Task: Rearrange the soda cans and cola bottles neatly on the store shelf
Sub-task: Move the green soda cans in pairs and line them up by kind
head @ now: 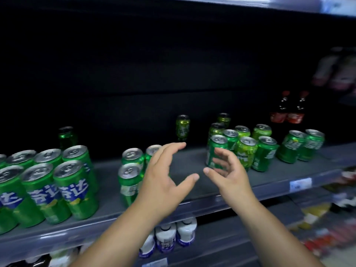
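Green soda cans stand in groups on the grey shelf (188,191): a large block (48,185) at the left, a small cluster (130,176) in the middle, a bunch (248,147) right of centre, and a pair (300,145) further right. One can (182,128) stands alone at the back. Two cola bottles (289,108) stand at the back right. My left hand (163,180) hovers open beside the middle cluster, holding nothing. My right hand (229,170) hovers open with loosely curved fingers just in front of the nearest can (216,147) of the right bunch.
A dark green can (66,136) stands behind the left block. White bottles (173,237) sit on the shelf below, with blurred packages (327,228) at the lower right. A price tag (300,184) hangs on the shelf's front edge. The upper shelf (250,2) overhangs.
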Demonstrator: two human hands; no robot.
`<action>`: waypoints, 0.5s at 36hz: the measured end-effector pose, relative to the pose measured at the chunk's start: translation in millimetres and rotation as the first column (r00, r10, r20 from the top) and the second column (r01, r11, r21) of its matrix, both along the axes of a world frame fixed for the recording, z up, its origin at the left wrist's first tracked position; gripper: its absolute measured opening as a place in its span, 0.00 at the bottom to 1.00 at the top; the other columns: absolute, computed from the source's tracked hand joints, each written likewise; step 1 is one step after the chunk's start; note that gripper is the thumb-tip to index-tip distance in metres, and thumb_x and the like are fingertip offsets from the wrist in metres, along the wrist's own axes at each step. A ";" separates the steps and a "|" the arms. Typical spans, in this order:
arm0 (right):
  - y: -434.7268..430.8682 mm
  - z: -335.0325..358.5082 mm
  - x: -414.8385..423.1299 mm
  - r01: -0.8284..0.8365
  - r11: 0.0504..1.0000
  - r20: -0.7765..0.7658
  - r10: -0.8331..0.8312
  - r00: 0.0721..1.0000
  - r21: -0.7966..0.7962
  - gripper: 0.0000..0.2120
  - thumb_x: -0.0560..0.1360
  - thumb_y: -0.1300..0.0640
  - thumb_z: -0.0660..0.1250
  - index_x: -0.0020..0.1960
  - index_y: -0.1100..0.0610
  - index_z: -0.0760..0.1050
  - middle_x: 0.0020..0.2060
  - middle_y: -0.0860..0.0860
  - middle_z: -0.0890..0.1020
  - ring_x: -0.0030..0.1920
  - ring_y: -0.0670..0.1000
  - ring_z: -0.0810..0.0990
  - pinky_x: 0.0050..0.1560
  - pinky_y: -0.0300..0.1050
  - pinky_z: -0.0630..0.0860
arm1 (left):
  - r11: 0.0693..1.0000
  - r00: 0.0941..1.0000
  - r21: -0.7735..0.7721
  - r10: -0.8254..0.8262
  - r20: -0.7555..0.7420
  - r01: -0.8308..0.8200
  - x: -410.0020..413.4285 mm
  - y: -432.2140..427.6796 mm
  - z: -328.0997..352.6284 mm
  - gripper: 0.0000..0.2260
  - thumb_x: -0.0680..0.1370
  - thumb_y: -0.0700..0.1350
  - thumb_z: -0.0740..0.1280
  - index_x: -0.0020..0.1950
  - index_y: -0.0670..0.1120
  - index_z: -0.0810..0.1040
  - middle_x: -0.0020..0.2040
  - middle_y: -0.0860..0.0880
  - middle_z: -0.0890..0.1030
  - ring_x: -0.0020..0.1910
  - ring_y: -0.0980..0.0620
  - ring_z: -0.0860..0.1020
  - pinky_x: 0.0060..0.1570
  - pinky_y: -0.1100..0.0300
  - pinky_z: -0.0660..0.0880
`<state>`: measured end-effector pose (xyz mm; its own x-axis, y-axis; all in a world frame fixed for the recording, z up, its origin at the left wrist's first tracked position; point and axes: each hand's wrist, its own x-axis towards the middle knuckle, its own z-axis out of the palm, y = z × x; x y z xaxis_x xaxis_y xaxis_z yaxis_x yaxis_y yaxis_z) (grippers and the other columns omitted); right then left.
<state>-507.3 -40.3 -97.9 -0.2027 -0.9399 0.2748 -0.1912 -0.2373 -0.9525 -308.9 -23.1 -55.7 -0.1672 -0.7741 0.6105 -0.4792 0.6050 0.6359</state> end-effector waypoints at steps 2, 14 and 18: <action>4.4 -1.6 -18.4 0.061 0.998 0.000 -0.061 0.998 -0.004 0.25 0.72 0.58 0.77 0.63 0.41 0.73 0.60 0.39 0.77 0.62 0.42 0.77 0.64 0.52 0.77 | 0.998 0.999 0.040 -0.045 -0.002 0.045 -20.3 -4.7 -5.2 0.27 0.69 0.57 0.73 0.64 0.69 0.65 0.65 0.66 0.69 0.66 0.65 0.68 0.64 0.71 0.64; -8.7 -21.6 -137.4 0.247 0.968 -0.048 -0.244 0.968 0.048 0.19 0.74 0.60 0.75 0.58 0.44 0.72 0.58 0.46 0.77 0.60 0.45 0.77 0.50 0.34 0.73 | 0.926 0.991 0.356 -0.102 -0.082 0.125 -137.1 -47.0 -57.9 0.27 0.69 0.52 0.76 0.63 0.66 0.68 0.61 0.67 0.70 0.61 0.68 0.70 0.60 0.55 0.75; -22.8 -28.5 -178.1 0.351 0.936 -0.106 -0.347 0.932 0.021 0.22 0.73 0.61 0.75 0.59 0.46 0.70 0.60 0.50 0.75 0.59 0.49 0.75 0.55 0.45 0.75 | 0.899 0.993 0.423 -0.081 -0.091 0.113 -179.6 -59.8 -73.2 0.26 0.70 0.50 0.76 0.62 0.64 0.69 0.62 0.62 0.72 0.62 0.63 0.73 0.58 0.52 0.77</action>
